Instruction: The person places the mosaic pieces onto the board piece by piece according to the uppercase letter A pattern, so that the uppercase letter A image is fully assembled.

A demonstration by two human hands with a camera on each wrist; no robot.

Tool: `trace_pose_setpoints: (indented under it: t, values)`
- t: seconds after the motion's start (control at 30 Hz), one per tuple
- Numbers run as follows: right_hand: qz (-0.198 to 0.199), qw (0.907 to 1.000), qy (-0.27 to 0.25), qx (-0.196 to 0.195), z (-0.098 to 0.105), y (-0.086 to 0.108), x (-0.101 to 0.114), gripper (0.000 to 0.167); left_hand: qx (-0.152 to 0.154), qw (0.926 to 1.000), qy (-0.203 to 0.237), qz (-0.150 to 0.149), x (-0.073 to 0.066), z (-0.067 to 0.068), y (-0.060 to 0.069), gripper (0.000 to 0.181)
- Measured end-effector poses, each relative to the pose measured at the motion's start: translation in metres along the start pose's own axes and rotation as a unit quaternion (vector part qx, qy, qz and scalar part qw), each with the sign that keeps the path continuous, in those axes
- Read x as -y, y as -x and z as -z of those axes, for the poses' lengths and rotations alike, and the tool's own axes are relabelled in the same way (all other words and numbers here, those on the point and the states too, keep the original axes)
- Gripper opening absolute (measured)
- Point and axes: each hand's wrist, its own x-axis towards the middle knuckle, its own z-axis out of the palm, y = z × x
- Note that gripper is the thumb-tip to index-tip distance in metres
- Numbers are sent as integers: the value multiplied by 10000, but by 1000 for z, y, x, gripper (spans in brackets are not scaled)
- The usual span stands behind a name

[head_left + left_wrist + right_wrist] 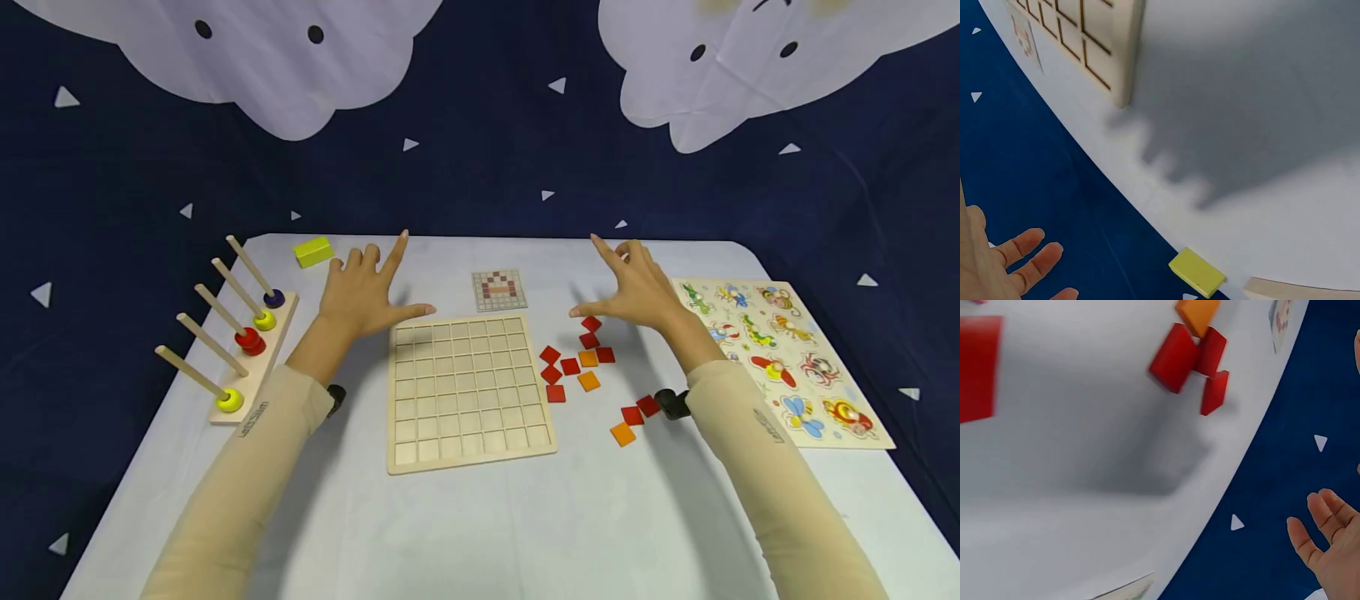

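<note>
My left hand (362, 292) hovers over the table just left of the wooden grid board (468, 392), thumb and index finger spread, holding nothing. On the other side my right hand (637, 287) is raised above the red tiles (591, 323), its thumb and index finger apart and nothing held. Several red and orange tiles (588, 381) lie scattered right of the board, whose cells hold no tiles. Behind the board lies a small pattern card (499, 290) with a gridded picture. The right wrist view shows red tiles (1174, 359) below the raised fingers.
A wooden peg stand (258, 358) with coloured rings stands at the left. Near the back edge sits a yellow block (313, 252). An insect picture board (787, 358) lies at the right, partly behind the right forearm. A dark blue cloth (480, 167) hangs behind the white table (465, 533).
</note>
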Motion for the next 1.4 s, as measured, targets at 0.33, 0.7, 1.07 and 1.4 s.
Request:
trace_pose_setpoints:
  t: [0.33, 0.7, 1.07, 1.4]
  values:
    - [-98, 9996, -147, 205, -11, 17, -12, 119, -142, 9998, 83, -119, 6, -14, 19, 118]
    - [-218, 9982, -380, 403, -20, 32, -20, 106, 27, 9996, 194, -185, 8, -29, 33, 118]
    - [53, 9984, -415, 391, -23, 40, -26, 92, 224, 9985, 361, -347, 16, -42, 48, 116]
    - [70, 9983, -417, 410, -30, 40, -27, 90, 577, 9926, 771, -741, 20, -52, 58, 113]
